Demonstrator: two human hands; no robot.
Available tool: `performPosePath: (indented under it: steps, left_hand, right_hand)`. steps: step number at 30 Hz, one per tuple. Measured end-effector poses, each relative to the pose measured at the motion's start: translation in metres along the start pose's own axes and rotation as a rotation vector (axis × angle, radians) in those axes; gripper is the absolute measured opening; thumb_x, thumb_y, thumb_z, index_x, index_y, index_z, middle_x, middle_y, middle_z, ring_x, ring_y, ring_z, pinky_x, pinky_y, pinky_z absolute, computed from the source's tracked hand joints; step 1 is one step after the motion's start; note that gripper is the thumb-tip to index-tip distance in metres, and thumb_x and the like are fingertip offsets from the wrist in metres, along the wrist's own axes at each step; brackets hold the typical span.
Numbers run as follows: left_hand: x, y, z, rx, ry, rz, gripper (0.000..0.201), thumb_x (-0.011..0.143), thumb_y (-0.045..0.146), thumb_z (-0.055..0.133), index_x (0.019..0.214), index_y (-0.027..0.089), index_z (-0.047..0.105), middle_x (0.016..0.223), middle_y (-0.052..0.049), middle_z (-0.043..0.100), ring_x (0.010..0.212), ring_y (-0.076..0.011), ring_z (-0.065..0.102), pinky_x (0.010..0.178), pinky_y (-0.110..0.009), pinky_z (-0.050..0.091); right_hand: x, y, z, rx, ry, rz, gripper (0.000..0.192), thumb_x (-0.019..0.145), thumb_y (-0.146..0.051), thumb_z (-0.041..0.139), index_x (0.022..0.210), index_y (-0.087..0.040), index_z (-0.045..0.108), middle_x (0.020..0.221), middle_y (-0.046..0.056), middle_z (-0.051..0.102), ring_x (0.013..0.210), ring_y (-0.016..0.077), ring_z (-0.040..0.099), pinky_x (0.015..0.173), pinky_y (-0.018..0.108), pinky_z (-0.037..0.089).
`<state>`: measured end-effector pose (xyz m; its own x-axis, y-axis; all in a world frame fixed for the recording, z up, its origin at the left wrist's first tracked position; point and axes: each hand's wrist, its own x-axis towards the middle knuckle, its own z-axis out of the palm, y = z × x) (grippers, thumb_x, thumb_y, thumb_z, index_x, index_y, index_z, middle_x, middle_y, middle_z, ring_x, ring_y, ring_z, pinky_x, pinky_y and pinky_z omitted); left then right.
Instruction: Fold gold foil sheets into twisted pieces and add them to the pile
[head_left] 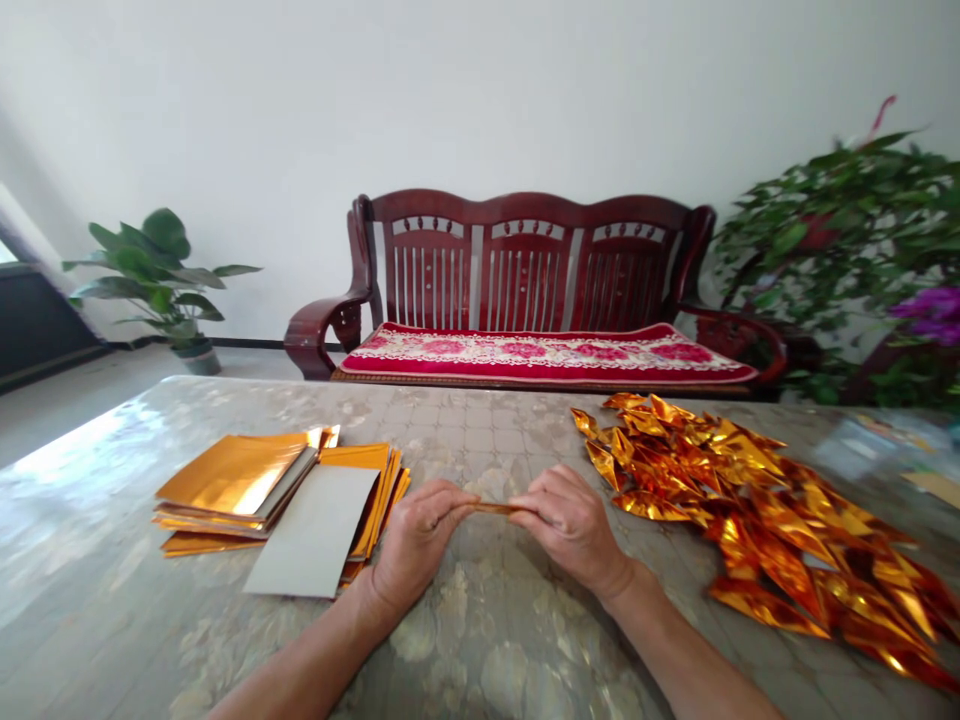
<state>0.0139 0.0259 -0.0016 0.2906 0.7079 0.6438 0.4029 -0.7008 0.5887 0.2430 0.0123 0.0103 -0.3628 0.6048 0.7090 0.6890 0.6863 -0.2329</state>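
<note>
A narrow gold foil piece (pixel 496 508) is pinched at both ends above the table (pixel 480 640), approx. centre of the view. The left hand (pixel 415 540) is closed on its left end w/ thumb and fingertips; the right hand (pixel 571 522) is closed on its right end, fingers curled over. The piece is held level between the 2 hands, just above the tabletop; whether it touches the surface cannot be told.

To the left, a stack of flat gold sheets (pixel 247 480) is laid on the table, w/ one sheet (pixel 315 535) turned grey side up on top, its corner near the left wrist. To the right, a pile of folded gold pieces (pixel 757 520) is spread over the table, from just beside the right hand to the table's right edge.

Behind the table a dark red wooden bench (pixel 525 270) w/ a red patterned cushion (pixel 544 355) is set against a white wall. A potted plant (pixel 161 275) is seen at far left on the floor, and a larger leafy plant (pixel 847 240) at far right.
</note>
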Motion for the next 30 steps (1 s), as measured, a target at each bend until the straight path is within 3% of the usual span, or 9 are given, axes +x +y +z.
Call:
performPosePath:
  steps: [8,16,20,25,30]
  left_hand:
    - [0.001,-0.008,-0.005,-0.024,0.076,0.08,0.012,0.091,0.018,0.061,0.093,0.02,0.074,0.083,-0.002,0.072,0.076,-0.0124,0.069,0.071,-0.02,0.055]
    - [0.0,-0.01,-0.005,-0.03,0.076,0.122,0.013,0.092,0.018,0.06,0.095,0.02,0.073,0.084,-0.002,0.072,0.077,-0.0123,0.069,0.071,-0.021,0.055]
    - [0.003,-0.007,-0.007,0.115,0.006,0.115,0.014,0.093,0.021,0.059,0.093,0.021,0.072,0.084,-0.002,0.072,0.078,-0.0135,0.066,0.072,-0.024,0.053]
    - [0.006,0.006,-0.008,0.394,-0.08,0.223,0.013,0.093,0.026,0.06,0.096,0.025,0.073,0.083,-0.002,0.07,0.079,-0.0167,0.06,0.075,-0.029,0.047]
    - [0.006,0.01,-0.003,0.405,-0.043,0.206,0.018,0.095,0.021,0.056,0.09,0.023,0.073,0.074,-0.002,0.065,0.072,-0.0151,0.057,0.07,-0.027,0.043]
  right_hand:
    - [-0.001,0.004,0.001,0.098,0.073,0.079,0.007,0.084,-0.03,0.074,0.085,-0.023,0.074,0.073,0.002,0.063,0.073,0.0163,0.055,0.066,0.029,0.042]
    - [0.002,-0.002,0.002,0.204,0.142,0.133,0.003,0.084,-0.022,0.072,0.083,-0.024,0.074,0.07,0.0,0.063,0.071,0.0156,0.058,0.066,0.028,0.045]
    - [0.003,-0.005,0.001,0.143,0.136,0.123,0.01,0.085,-0.018,0.07,0.076,-0.023,0.071,0.067,0.0,0.062,0.069,0.0151,0.056,0.064,0.028,0.043]
    - [0.005,-0.01,0.0,0.01,0.088,0.055,0.013,0.086,-0.019,0.068,0.075,-0.023,0.07,0.068,0.001,0.062,0.068,0.0153,0.054,0.062,0.028,0.04]
    - [0.004,-0.012,0.006,-0.016,0.16,0.119,0.009,0.085,-0.02,0.069,0.092,-0.025,0.071,0.081,0.003,0.067,0.08,0.019,0.058,0.073,0.032,0.045]
